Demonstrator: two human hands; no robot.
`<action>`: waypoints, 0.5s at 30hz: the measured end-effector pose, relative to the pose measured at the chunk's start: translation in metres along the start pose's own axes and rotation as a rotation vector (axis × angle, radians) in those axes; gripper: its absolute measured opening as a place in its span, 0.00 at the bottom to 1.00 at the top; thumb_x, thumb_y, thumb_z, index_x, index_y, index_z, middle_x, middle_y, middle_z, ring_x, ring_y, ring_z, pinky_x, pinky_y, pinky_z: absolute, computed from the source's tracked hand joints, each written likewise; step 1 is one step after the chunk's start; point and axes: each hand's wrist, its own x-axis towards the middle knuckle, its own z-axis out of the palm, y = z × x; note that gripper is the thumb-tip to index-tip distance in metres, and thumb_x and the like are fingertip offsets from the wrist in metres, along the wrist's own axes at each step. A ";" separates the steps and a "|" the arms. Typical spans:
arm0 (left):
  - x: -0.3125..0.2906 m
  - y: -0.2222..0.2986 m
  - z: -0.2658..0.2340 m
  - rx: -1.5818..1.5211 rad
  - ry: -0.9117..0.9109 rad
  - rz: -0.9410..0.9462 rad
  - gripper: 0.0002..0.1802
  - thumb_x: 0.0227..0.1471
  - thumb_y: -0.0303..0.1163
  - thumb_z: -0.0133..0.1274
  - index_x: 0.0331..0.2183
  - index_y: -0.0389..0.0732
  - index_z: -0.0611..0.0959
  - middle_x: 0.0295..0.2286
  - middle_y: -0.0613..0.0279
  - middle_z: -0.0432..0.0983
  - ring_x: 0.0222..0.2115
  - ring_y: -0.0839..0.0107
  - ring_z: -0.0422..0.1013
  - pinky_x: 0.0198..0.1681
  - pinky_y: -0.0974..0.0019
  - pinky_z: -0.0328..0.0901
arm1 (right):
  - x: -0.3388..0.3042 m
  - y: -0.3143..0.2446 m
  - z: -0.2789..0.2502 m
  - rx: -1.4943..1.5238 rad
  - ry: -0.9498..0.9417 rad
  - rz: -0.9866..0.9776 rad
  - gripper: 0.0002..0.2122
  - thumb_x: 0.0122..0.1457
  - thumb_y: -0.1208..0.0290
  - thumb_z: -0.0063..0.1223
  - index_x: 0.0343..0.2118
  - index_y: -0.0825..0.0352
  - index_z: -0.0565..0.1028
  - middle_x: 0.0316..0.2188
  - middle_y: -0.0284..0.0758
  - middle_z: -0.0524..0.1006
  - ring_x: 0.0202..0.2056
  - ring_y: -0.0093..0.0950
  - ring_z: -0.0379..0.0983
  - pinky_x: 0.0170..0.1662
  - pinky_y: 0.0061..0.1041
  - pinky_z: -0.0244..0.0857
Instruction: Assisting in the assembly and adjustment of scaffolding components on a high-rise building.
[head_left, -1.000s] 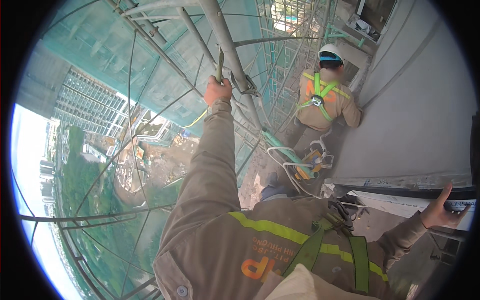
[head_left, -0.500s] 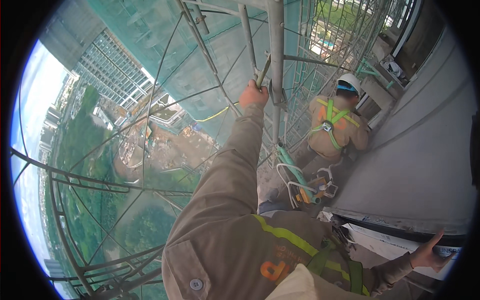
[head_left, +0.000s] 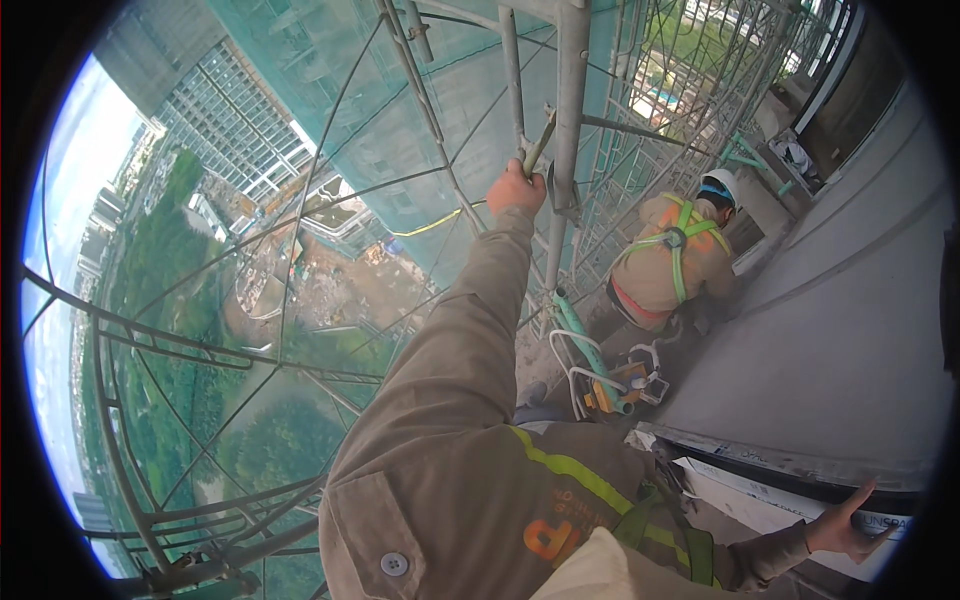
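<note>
My left hand (head_left: 515, 190) reaches far out and grips a thin metal bar (head_left: 538, 145) that rests against the upright scaffold pole (head_left: 568, 130). My arm is in a tan work sleeve. My right hand (head_left: 845, 520) lies flat, fingers spread, on the edge of a white board (head_left: 760, 490) at the foot of the grey wall (head_left: 850, 330). It grips nothing.
A co-worker (head_left: 675, 260) in a white helmet and green harness crouches ahead on the narrow ledge. A power tool with hoses (head_left: 610, 375) lies between us. Scaffold tubes and green netting (head_left: 330, 90) close off the left; the city lies far below.
The view has swung left and down, so the pole and co-worker sit further right. My left hand keeps its hold on the bar. My right hand stays on the board edge.
</note>
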 end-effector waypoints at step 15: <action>0.000 0.002 -0.001 -0.017 -0.015 -0.018 0.17 0.49 0.45 0.55 0.35 0.44 0.73 0.30 0.49 0.80 0.31 0.46 0.77 0.34 0.45 0.70 | 0.007 -0.017 -0.002 -0.061 0.113 -0.086 0.37 0.44 0.52 0.76 0.47 0.81 0.74 0.39 0.49 0.76 0.34 0.34 0.79 0.37 0.32 0.80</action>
